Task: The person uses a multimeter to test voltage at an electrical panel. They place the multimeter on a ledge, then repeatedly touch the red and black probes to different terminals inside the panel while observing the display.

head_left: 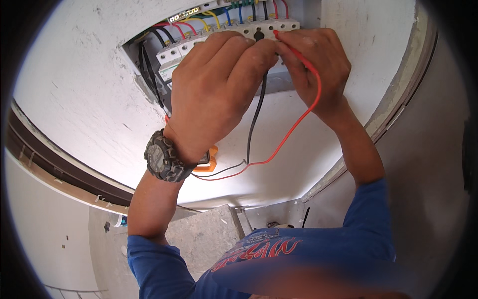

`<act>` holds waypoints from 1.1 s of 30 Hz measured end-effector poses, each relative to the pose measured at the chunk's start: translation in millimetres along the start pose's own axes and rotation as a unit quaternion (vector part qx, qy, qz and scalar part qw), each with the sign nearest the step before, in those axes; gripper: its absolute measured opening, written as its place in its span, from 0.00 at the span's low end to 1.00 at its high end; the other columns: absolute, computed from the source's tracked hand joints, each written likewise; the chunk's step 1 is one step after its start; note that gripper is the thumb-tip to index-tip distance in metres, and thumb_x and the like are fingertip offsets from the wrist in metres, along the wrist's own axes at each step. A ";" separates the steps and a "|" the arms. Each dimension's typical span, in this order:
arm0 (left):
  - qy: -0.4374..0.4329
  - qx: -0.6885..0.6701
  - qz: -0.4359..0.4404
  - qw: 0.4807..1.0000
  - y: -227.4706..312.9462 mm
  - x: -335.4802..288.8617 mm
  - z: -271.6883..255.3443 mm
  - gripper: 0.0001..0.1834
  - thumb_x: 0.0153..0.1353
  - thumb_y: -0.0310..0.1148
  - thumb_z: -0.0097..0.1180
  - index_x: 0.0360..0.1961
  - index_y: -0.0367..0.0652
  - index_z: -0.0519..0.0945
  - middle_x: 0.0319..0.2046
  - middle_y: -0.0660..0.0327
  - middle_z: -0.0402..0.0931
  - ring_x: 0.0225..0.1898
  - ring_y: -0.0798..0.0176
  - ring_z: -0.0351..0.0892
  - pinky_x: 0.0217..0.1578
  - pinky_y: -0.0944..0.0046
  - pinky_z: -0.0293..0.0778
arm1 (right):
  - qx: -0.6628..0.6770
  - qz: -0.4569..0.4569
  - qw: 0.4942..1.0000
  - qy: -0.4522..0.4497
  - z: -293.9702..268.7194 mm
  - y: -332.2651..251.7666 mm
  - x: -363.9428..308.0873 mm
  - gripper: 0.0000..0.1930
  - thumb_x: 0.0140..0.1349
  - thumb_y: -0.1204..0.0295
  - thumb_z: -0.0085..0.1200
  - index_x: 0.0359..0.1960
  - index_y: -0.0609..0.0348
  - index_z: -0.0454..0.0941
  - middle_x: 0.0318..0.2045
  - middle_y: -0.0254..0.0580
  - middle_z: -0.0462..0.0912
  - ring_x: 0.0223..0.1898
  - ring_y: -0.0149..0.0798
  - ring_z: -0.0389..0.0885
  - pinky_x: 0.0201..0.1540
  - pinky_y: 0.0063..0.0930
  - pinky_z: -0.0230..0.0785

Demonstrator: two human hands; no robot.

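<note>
Both my hands are up at a row of white circuit breakers (172, 53) in a wall box. Pinched in the fingers of my left hand (214, 84) is a black test probe (259, 35), pointed at the breaker terminals. My right hand (321, 65) grips a red test probe (277, 33) just to the right of it. Whether either tip touches a screw is hidden. A black lead (255, 119) and a red lead (308, 109) hang from the probes and run to an orange-cased meter (213, 160), partly hidden behind my left wrist.
Coloured wires (214, 19) enter the breakers from above. Black cables (149, 74) hang at the box's left side. A dark curved frame (55, 169) borders the white wall at left. Below lies a grey concrete surface (199, 236).
</note>
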State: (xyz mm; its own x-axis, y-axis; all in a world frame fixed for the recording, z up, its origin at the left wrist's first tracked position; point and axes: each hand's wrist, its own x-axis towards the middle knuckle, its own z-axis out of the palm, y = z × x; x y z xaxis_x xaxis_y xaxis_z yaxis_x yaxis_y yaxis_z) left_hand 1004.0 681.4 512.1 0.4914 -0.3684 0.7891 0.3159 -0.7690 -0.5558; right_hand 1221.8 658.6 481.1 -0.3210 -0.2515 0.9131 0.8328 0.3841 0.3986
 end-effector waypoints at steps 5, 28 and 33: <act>0.047 -0.064 -0.005 0.997 3.7 -61.9 -11.3 0.11 0.56 0.24 0.61 0.41 0.43 0.81 0.28 0.61 0.75 0.32 0.55 0.78 0.30 0.57 0.76 | 0.091 0.190 0.975 -0.068 16.5 -60.1 -58.2 0.07 0.72 0.75 0.58 0.46 0.60 0.87 0.36 0.43 0.87 0.40 0.41 0.85 0.45 0.34 0.76; 0.015 -0.036 0.034 0.999 5.7 -23.2 16.0 0.17 0.57 0.23 0.73 0.49 0.40 0.85 0.39 0.57 0.88 0.42 0.56 0.88 0.41 0.60 0.84 | 0.017 -0.009 1.000 0.019 -8.0 8.0 -43.9 0.07 0.65 0.76 0.65 0.44 0.58 0.83 0.36 0.40 0.86 0.36 0.43 0.83 0.41 0.36 0.75; -0.005 -0.028 0.012 1.000 12.8 -4.0 29.7 0.19 0.56 0.21 0.73 0.50 0.40 0.86 0.40 0.56 0.88 0.43 0.55 0.88 0.42 0.60 0.83 | 0.017 0.031 0.999 -0.020 -26.5 29.2 -43.0 0.10 0.66 0.75 0.67 0.48 0.56 0.84 0.40 0.37 0.88 0.41 0.39 0.84 0.43 0.32 0.75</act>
State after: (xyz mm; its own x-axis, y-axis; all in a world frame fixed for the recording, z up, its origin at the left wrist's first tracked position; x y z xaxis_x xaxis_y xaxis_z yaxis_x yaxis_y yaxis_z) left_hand 1030.3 688.5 494.1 0.5067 -0.3814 0.7732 0.2578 -0.7888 -0.5580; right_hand 1271.9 657.0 451.2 -0.2877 -0.1910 0.9385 0.8356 0.4288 0.3434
